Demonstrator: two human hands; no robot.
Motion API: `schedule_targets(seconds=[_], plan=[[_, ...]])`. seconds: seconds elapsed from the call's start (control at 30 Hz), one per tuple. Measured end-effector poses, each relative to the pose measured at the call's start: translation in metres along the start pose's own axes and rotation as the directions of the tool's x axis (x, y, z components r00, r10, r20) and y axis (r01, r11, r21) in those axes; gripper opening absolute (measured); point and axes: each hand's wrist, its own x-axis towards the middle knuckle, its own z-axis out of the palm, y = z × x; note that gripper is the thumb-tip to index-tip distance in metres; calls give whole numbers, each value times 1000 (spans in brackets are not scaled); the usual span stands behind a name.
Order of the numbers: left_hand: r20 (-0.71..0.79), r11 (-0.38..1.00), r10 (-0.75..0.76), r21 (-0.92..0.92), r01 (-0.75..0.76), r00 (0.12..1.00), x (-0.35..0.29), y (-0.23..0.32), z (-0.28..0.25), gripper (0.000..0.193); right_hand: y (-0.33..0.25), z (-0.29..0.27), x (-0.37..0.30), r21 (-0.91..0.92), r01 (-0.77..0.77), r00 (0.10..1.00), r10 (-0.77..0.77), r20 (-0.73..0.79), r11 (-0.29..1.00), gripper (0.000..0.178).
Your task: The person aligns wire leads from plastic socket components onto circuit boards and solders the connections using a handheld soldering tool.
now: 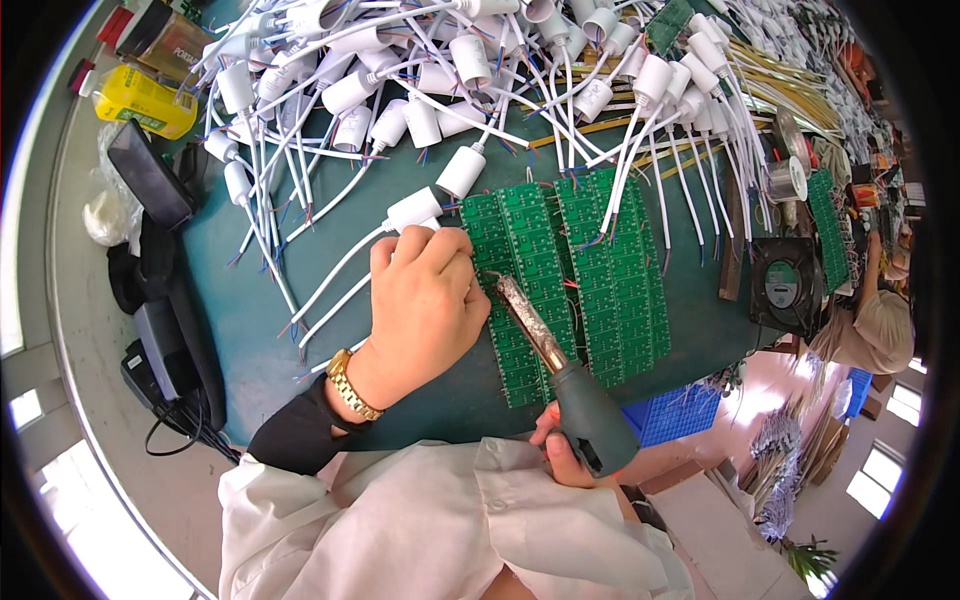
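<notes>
While the green worktop (250, 340) spreads across mid-frame, showing widest at centre left and ending just below centre, green circuit-board panels (620, 300) lie right of the left hand (425, 295) and above the right hand (562, 462). Gripped by the right hand, the soldering iron (597, 420) slants up from lower centre, tip pointing upper left, near the left fingers. Those are curled together; whether they pinch anything is hidden.
</notes>
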Motion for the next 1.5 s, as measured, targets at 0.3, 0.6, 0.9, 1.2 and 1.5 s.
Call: schedule_targets(seconds=[0.3, 0.6, 0.9, 1.2, 1.5], plan=[[-7, 1000, -12, -24, 12, 1000, -1, -1, 1, 17, 24, -18, -4, -178, 173, 955, -120, 272, 969, 27], [-10, 1000, -7, -25, 7, 1000, -1, 0, 1, 17, 11, -12, 4, 54, 287, 949, -292, 118, 956, 45], [-1, 1000, -9, -27, 9, 1000, 0, 1, 0, 16, -2, -17, 0, 139, 93, 985, -111, 129, 986, 46], [-15, 999, 9, -34, -10, 1000, -1, 2, 0, 16, -15, -28, 8, 204, 240, 968, -250, 25, 949, 46], [-75, 998, 57, -28, -59, 996, -2, 1, 1, 11, -8, -18, -7, 263, 208, 978, -199, -61, 942, 55]])
